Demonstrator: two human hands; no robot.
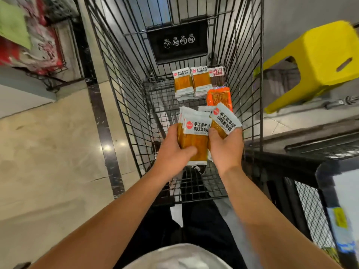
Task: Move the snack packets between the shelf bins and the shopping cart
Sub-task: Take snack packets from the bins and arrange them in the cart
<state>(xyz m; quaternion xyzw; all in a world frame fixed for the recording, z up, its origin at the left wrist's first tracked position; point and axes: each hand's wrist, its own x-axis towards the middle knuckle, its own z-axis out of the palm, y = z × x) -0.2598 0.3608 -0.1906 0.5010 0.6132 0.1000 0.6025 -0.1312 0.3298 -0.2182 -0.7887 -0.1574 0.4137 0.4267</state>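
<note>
I look down into a black wire shopping cart [128, 105]. My left hand [172, 150] grips a stack of white-and-amber snack packets [194, 133] held over the cart. Beside it, my right hand [225, 146] holds another of the same packets [225, 121], tilted. On the cart floor at the far end lie two stacks of the same packets [192, 82], a dark brown packet [217, 76] and an orange packet [218, 97].
A yellow plastic stool [318, 61] stands right of the cart. A black wire shelf bin [303, 152] is at the right, close to my right arm. Blurred red and green packages [23, 35] fill a shelf at the upper left. Beige tiled floor lies at left.
</note>
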